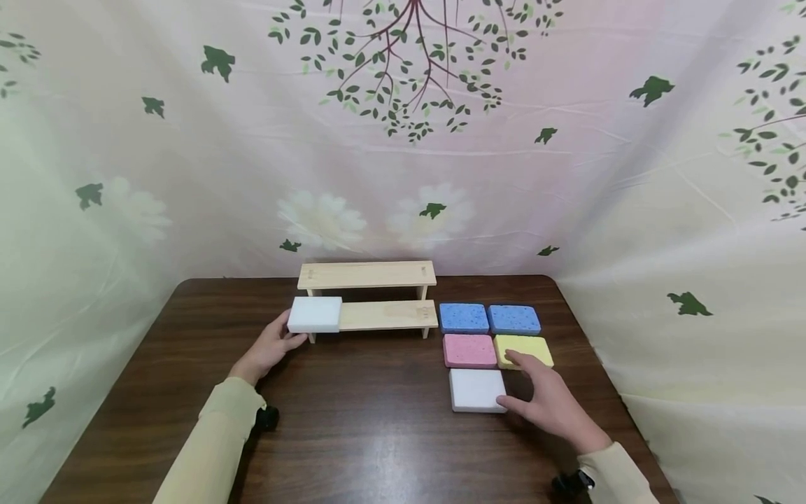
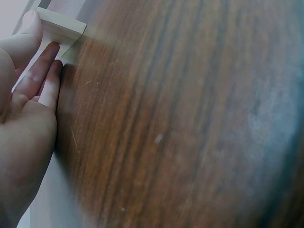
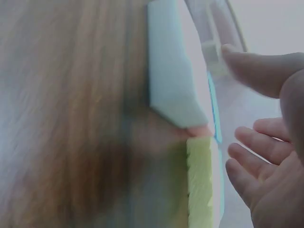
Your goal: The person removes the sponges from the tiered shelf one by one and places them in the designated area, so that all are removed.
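A white sponge-like block (image 1: 315, 314) lies on the left end of the lower wooden step (image 1: 387, 315). My left hand (image 1: 271, 348) is at that block's left edge, and its fingertips come close to the step's end in the left wrist view. On the table at the right lies another white block (image 1: 476, 390). My right hand (image 1: 546, 397) hovers there with thumb and fingers spread. Its thumb tip overlaps the white block's right edge, and its fingers reach over a yellow sponge (image 1: 525, 350). Left of the yellow one is a pink sponge (image 1: 469, 351).
Two blue sponges, the left one (image 1: 463, 318) and the right one (image 1: 514, 319), lie behind the pink and yellow ones. A higher wooden step (image 1: 366, 275) stands behind the lower one. Printed cloth (image 1: 378, 175) hangs around the brown table (image 1: 371, 420).
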`<state>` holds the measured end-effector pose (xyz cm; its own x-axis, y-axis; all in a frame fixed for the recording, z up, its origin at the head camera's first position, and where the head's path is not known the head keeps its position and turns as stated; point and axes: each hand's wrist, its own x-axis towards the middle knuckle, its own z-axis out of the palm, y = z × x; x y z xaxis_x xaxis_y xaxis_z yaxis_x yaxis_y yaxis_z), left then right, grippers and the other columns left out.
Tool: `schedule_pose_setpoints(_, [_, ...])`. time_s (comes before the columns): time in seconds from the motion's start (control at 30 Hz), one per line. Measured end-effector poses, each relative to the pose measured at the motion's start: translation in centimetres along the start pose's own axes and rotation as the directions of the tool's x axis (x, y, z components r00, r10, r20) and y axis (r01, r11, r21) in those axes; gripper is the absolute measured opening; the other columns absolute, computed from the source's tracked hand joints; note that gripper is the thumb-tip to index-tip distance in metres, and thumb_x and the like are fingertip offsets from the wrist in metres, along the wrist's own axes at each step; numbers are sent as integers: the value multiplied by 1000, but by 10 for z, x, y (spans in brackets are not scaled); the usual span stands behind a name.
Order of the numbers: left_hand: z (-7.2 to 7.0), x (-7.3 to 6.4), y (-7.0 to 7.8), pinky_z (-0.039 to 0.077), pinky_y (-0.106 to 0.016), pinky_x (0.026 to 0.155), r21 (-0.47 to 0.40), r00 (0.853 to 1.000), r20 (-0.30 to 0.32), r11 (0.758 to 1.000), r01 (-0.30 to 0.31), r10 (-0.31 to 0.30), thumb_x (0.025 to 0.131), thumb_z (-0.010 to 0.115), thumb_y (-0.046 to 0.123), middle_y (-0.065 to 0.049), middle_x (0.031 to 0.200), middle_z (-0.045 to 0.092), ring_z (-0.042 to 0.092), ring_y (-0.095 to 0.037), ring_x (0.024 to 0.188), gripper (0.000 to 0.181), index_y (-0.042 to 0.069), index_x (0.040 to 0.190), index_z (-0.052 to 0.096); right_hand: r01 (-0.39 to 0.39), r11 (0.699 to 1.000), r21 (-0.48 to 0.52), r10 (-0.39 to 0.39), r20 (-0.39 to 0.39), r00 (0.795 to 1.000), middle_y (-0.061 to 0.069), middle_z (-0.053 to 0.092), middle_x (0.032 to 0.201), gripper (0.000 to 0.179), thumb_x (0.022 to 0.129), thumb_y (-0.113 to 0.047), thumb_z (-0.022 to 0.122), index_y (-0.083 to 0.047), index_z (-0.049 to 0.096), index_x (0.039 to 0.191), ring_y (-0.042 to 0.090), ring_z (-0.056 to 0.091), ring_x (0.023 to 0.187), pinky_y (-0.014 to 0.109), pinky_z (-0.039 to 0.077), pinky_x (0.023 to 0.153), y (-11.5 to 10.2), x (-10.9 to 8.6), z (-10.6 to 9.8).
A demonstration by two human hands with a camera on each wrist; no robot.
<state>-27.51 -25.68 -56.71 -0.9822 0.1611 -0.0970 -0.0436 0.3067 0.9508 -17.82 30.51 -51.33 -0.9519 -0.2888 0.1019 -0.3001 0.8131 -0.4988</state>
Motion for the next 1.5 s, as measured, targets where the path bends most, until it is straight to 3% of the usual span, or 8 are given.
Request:
schedule_pose_setpoints(0.27, [2, 1, 1, 21, -59, 126, -28, 1000, 6, 1000, -9, 9, 102, 68, 6, -23, 170, 25, 18, -40, 158, 79, 4, 166, 22, 92, 995, 25, -91, -38, 995, 17, 59, 149, 83, 84, -33, 91, -3, 52, 151, 39, 56, 135, 62, 51, 106, -26, 22, -3])
schedule_pose_setpoints(0.43, [3, -2, 4, 22, -61, 126, -15, 1000, 14, 1000, 10, -9, 103, 67, 7, -23, 171, 22, 16, -42, 159, 80, 4, 167, 20, 135, 989, 54, -134, -32, 991, 14, 58, 150, 81, 86, -32, 90, -7, 51, 152, 37, 55, 137, 60, 50, 108, -41, 40, 5])
schedule_pose_setpoints(0.63, [2, -4, -4, 22, -61, 126, 7, 1000, 7, 1000, 16, -16, 103, 69, 12, -21, 172, 23, 18, -41, 158, 80, 7, 167, 22, 214, 974, 73, -211, -42, 977, 15, 57, 152, 78, 87, -30, 89, -7, 52, 152, 37, 53, 141, 60, 47, 112, -61, 63, 21])
schedule_pose_setpoints(0.9, [3, -5, -4, 22, -61, 126, 5, 1000, 3, 1000, 22, -22, 103, 68, 11, -20, 171, 24, 18, -40, 158, 78, 8, 167, 23, 251, 960, 120, -253, 1, 967, 15, 52, 156, 79, 92, -35, 84, -3, 48, 155, 36, 48, 145, 59, 42, 117, -88, 87, 39])
schedule_pose_setpoints(1.2, [2, -3, -2, 22, -61, 126, -3, 1000, 7, 1000, 19, -19, 103, 69, 12, -22, 171, 23, 18, -42, 158, 80, 6, 167, 21, 272, 946, 174, -284, 46, 958, 11, 52, 157, 77, 93, -36, 82, -6, 48, 156, 31, 47, 146, 54, 42, 118, -118, 113, 57])
schedule_pose_setpoints(1.5, [0, -1, -1, 21, -61, 126, 2, 1000, 6, 1000, 16, -16, 103, 69, 12, -20, 173, 21, 16, -40, 159, 81, 7, 168, 20, 302, 942, 147, -313, 56, 948, 12, 53, 156, 79, 93, -39, 82, -5, 48, 156, 30, 48, 145, 50, 41, 119, -140, 139, 71])
